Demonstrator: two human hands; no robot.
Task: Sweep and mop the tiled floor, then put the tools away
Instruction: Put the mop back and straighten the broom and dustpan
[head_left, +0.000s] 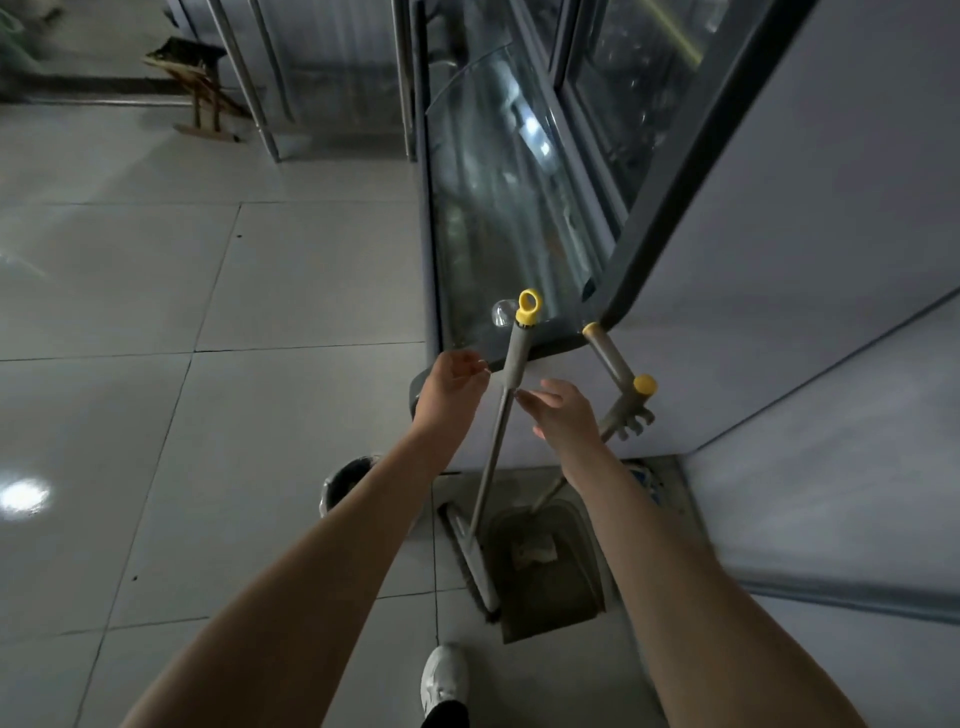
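A broom (496, 441) with a grey handle and a yellow loop at its top leans upright against the glass display case (498, 218), its brush head on the floor. Beside it stands a grey dustpan (550, 566) with debris in it; its long handle (621, 374) with yellow caps leans on the case corner. My left hand (449, 392) hovers just left of the broom handle with loosely curled fingers, holding nothing. On the other side of the handle, my right hand (563, 413) has its fingers stretched toward it, apart from it or barely touching.
A dark round bin (345, 483) stands on the floor behind my left forearm. Pale glossy floor tiles (208, 415) spread to the left. A white cabinet (831, 260) fills the right side. A wooden stool (200, 88) stands far back. My white shoe (444, 675) is near the bottom edge.
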